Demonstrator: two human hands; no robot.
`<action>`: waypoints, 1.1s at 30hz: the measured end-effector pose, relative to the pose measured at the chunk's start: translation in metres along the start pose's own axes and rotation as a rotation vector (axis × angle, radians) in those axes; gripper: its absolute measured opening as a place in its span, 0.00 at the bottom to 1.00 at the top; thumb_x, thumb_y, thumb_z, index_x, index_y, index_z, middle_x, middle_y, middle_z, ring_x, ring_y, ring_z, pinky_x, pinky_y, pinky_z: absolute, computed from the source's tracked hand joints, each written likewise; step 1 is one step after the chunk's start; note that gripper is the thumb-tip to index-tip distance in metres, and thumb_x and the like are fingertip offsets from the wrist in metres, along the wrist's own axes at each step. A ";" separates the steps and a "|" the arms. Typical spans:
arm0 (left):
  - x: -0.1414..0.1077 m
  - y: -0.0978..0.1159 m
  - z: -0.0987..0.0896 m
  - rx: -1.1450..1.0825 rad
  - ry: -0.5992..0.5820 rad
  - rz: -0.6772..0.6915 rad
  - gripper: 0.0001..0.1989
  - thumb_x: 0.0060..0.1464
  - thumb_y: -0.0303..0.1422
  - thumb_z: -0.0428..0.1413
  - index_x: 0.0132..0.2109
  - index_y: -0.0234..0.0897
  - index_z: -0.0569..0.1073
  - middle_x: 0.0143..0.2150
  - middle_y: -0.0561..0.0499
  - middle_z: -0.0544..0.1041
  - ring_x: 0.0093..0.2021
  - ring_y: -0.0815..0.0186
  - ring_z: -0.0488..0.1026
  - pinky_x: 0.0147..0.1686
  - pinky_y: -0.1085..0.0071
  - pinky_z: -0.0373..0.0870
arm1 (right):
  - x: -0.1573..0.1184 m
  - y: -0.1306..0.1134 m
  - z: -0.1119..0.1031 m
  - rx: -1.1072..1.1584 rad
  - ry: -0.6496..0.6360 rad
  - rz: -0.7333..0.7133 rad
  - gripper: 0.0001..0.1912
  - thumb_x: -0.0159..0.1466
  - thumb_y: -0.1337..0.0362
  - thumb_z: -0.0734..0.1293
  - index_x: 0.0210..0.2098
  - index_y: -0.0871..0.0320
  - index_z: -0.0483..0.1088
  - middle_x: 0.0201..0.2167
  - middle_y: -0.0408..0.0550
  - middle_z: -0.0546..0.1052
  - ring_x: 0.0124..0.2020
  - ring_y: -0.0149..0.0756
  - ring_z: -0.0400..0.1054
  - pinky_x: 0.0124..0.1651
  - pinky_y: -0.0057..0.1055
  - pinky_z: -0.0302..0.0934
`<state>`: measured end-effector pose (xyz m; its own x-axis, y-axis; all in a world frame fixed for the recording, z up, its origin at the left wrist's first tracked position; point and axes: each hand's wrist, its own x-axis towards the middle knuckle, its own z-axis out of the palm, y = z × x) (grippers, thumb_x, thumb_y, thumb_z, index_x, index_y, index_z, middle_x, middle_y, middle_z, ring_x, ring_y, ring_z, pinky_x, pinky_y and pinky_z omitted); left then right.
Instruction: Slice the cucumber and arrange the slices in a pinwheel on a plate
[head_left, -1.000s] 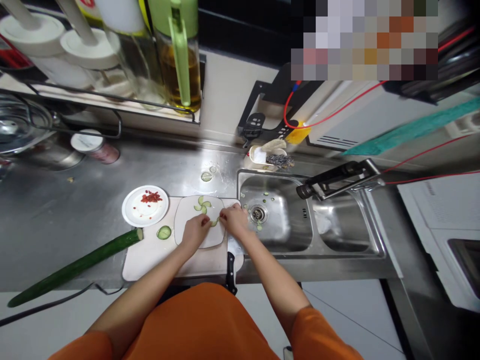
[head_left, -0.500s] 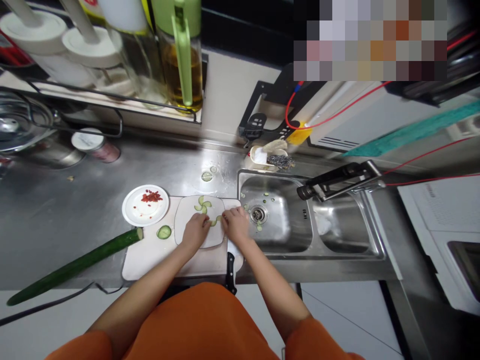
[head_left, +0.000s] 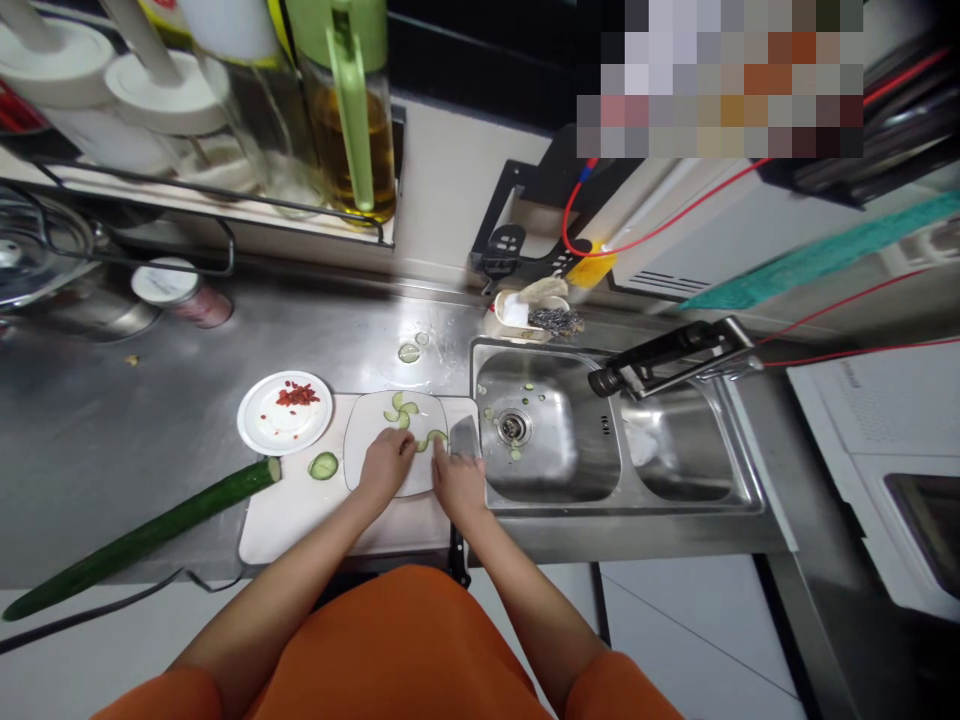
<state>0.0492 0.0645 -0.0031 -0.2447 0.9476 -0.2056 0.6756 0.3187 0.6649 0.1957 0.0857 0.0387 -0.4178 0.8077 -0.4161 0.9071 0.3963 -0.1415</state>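
Note:
A white square plate [head_left: 360,450] lies on a light cutting board [head_left: 262,525]. On it, thin cucumber slices form a pinwheel [head_left: 403,408], and other curved slices [head_left: 436,436] make a wavy line below. My left hand [head_left: 386,462] rests over the plate with its fingers drawn together, fingertips at the left end of that line; whether they pinch a slice is hidden. My right hand [head_left: 460,483] reaches in from the right, index finger stretched out to the line's right end. Beyond it shows a knife blade [head_left: 463,436]. A cut cucumber piece [head_left: 324,466] sits left of the plate.
Red bits lie on a round white plate [head_left: 251,425]. A long cucumber [head_left: 150,535] reaches across the counter's left side. To the right is a double sink [head_left: 555,480] with cucumber scraps and a tap [head_left: 667,355]. An oil bottle [head_left: 352,150] stands on the rack above.
My right hand has shifted left and down, uncovering the knife blade, and its index finger now points at the slices. My left hand stays nearly in place. The view has shifted slightly.

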 end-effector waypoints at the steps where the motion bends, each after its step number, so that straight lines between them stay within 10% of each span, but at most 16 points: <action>1: 0.000 0.000 0.000 0.001 -0.001 0.001 0.05 0.55 0.31 0.53 0.34 0.36 0.73 0.32 0.49 0.72 0.37 0.65 0.69 0.38 0.70 0.63 | 0.000 0.000 0.000 -0.002 0.001 -0.001 0.22 0.71 0.63 0.53 0.63 0.58 0.56 0.34 0.55 0.78 0.44 0.46 0.69 0.44 0.39 0.52; 19: -0.008 -0.001 -0.025 -0.074 0.165 0.031 0.07 0.54 0.33 0.52 0.35 0.37 0.75 0.34 0.48 0.76 0.36 0.64 0.71 0.40 0.69 0.67 | -0.003 -0.001 -0.009 0.013 0.013 0.009 0.22 0.70 0.61 0.54 0.63 0.56 0.58 0.38 0.54 0.78 0.47 0.45 0.67 0.46 0.38 0.51; 26: -0.043 -0.049 -0.090 0.113 0.266 -0.160 0.11 0.53 0.35 0.52 0.41 0.38 0.76 0.37 0.48 0.77 0.35 0.62 0.72 0.42 0.67 0.67 | -0.014 -0.008 -0.010 0.050 0.035 0.022 0.20 0.71 0.61 0.54 0.60 0.53 0.62 0.38 0.52 0.78 0.47 0.43 0.66 0.46 0.37 0.50; 33: -0.066 -0.077 -0.088 0.193 0.182 -0.247 0.16 0.54 0.38 0.51 0.44 0.36 0.75 0.38 0.45 0.77 0.39 0.60 0.72 0.43 0.67 0.67 | -0.020 -0.025 -0.005 0.069 0.000 -0.026 0.18 0.70 0.61 0.56 0.57 0.53 0.66 0.38 0.51 0.78 0.47 0.43 0.65 0.44 0.36 0.49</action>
<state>-0.0485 -0.0249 0.0225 -0.5250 0.8272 -0.2005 0.6954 0.5527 0.4593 0.1810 0.0614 0.0556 -0.4415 0.7975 -0.4112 0.8972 0.3865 -0.2137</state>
